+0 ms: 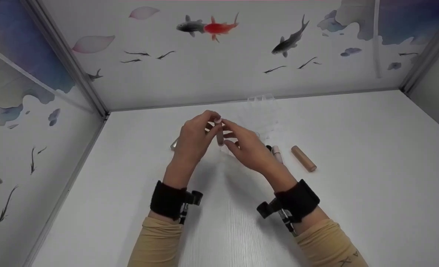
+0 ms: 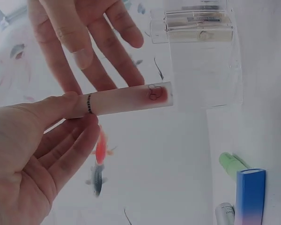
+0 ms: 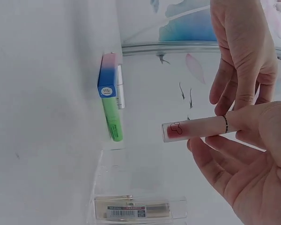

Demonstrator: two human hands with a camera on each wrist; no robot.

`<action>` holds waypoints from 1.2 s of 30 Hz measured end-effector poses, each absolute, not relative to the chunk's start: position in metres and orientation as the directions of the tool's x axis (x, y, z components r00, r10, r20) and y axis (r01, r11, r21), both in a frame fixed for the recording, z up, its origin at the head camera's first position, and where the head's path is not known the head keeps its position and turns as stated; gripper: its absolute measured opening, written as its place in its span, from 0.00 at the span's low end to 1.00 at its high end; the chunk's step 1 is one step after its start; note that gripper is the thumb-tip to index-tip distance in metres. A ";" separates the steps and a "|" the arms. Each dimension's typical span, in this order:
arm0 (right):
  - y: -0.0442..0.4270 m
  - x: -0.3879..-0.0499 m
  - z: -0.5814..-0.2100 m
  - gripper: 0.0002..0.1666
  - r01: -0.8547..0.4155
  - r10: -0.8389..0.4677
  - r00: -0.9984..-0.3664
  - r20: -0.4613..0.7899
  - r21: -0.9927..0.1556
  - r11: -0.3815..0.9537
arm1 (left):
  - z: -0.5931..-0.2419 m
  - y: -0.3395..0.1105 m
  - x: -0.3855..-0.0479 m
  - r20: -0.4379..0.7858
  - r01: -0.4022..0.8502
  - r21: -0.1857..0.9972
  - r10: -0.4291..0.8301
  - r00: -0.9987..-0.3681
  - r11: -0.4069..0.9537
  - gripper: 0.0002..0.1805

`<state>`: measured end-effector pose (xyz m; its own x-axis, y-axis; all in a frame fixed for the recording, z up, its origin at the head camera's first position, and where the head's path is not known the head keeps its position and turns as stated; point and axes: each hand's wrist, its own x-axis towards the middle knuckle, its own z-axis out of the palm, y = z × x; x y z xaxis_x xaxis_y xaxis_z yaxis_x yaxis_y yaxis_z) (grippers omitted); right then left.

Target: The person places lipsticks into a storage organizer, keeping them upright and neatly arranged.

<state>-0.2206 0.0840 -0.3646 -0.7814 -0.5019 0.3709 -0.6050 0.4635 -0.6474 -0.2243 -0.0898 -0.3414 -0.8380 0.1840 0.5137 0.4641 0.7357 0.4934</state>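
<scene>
A slim pale tube (image 1: 220, 135) (image 2: 131, 98) (image 3: 196, 128) with a reddish clear end and a small outline drawing hangs above the table, reddish end downward. My left hand (image 1: 195, 137) (image 2: 33, 159) (image 3: 246, 51) pinches its upper, pale end near a ring of dark lettering. My right hand (image 1: 251, 148) (image 3: 257, 159) (image 2: 89, 37) meets it from the other side, index finger at the same end and thumb lower along the tube. Fingers partly hide the upper end in every view.
A clear compartment organizer (image 1: 260, 118) (image 2: 192, 70) (image 3: 131, 176) stands at the back, holding packaged items. Right of my hands lie a brown tube (image 1: 303, 158) and a pale pink tube (image 1: 277, 154). On the left are a green tube (image 2: 232, 164) (image 3: 113, 119) and a blue-pink box (image 2: 250, 197) (image 3: 107, 77).
</scene>
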 end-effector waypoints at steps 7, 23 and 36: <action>0.095 -0.222 -0.356 0.29 -0.643 -0.430 -0.762 0.484 -0.646 0.413 | -0.342 -0.079 -0.224 0.625 0.536 0.467 0.167 -0.763 0.703 0.11; 0.109 -0.227 -0.353 0.27 -0.618 -0.387 -0.785 0.483 -0.646 0.448 | -0.357 -0.061 -0.235 0.701 0.559 0.479 0.089 -0.708 0.677 0.10; 0.110 -0.228 -0.358 0.26 -0.557 -0.354 -0.831 0.429 -0.649 0.519 | -0.371 -0.056 -0.239 0.683 0.518 0.442 0.099 -0.723 0.732 0.10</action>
